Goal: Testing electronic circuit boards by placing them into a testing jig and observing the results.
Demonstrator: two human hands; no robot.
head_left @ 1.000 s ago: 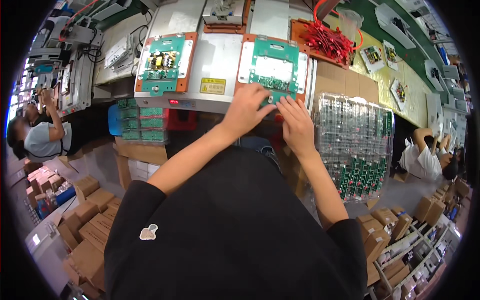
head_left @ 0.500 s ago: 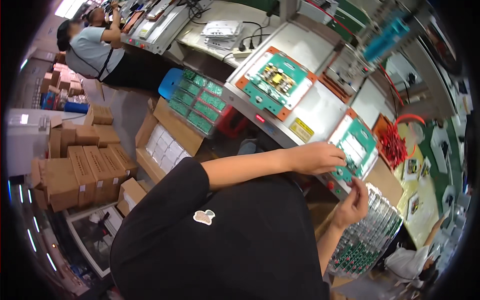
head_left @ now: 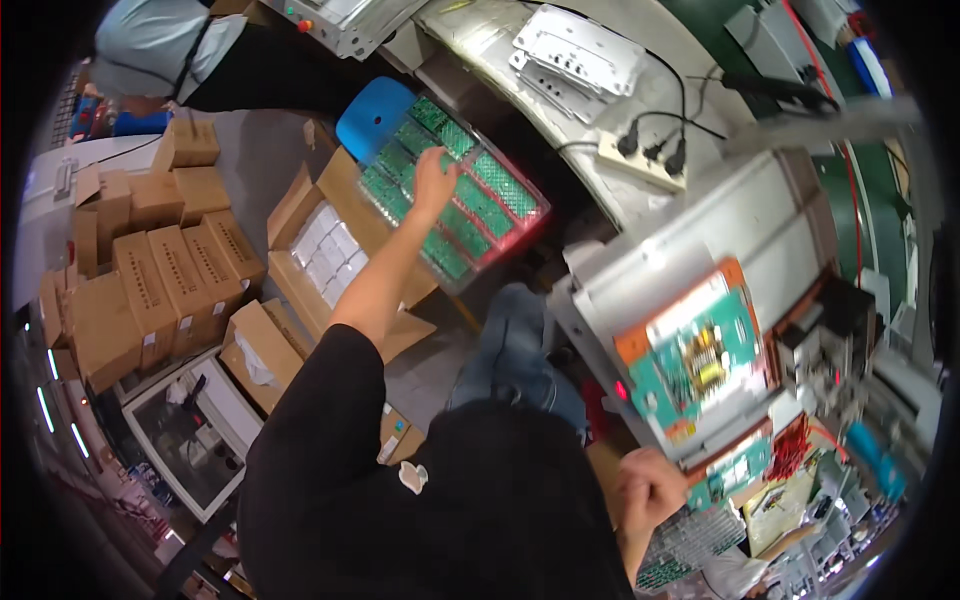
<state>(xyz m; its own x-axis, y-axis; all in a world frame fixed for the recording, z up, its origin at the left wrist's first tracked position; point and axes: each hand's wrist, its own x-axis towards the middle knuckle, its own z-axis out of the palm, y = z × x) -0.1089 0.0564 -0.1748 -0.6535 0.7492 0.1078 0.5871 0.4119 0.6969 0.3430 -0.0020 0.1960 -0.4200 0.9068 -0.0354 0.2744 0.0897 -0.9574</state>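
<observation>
Black-shirted, the worker [head_left: 430, 520] has swung left from the white machine [head_left: 785, 220], so the handling now centres on the clear tray [head_left: 522, 238] of green boards [head_left: 505, 185], just beside a blue stool [head_left: 365, 115]. The left hand [head_left: 433, 182], a moment ago at the right-hand fixture [head_left: 735, 470], is over the tray, fingers partly closed at the boards; whether they have hold of one, I can't tell. The right hand [head_left: 648, 487] is near the machine's front edge, fingers loosely curled; I see nothing in them, but can't be certain. A populated board [head_left: 705, 365] sits in the left fixture [head_left: 655, 395].

Around us, brown cartons [head_left: 165, 285] crowd the left side, and a co-worker [head_left: 150, 45] shows at the far left. Beyond the tray, the pale surface [head_left: 480, 50] carries white plates [head_left: 585, 45] and a power strip [head_left: 640, 165] with black plugs [head_left: 676, 160].
</observation>
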